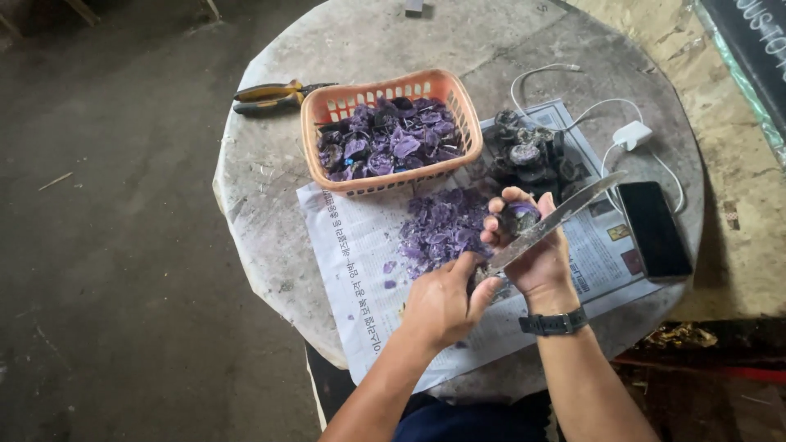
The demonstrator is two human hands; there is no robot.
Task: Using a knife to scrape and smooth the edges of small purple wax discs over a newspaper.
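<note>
The left hand [446,303] grips a long knife [557,217] by its handle, blade laid against a dark purple piece [518,216] that the right hand [532,245] pinches steady in its fingertips, above purple shavings [442,229] heaped on newspaper [352,270] just beyond both hands.

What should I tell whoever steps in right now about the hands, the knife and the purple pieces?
Left hand: grips the handle of the long steel knife, blade across the right hand.
Right hand, wearing a dark wristwatch: holds one dark round purple-fleshed tuber against the blade.
Done: orange plastic basket holds cut purple pieces; purple shavings heaped on the newspaper.
Left: pile of dark unpeeled tubers behind the hands.
Nearby: black phone.
</note>
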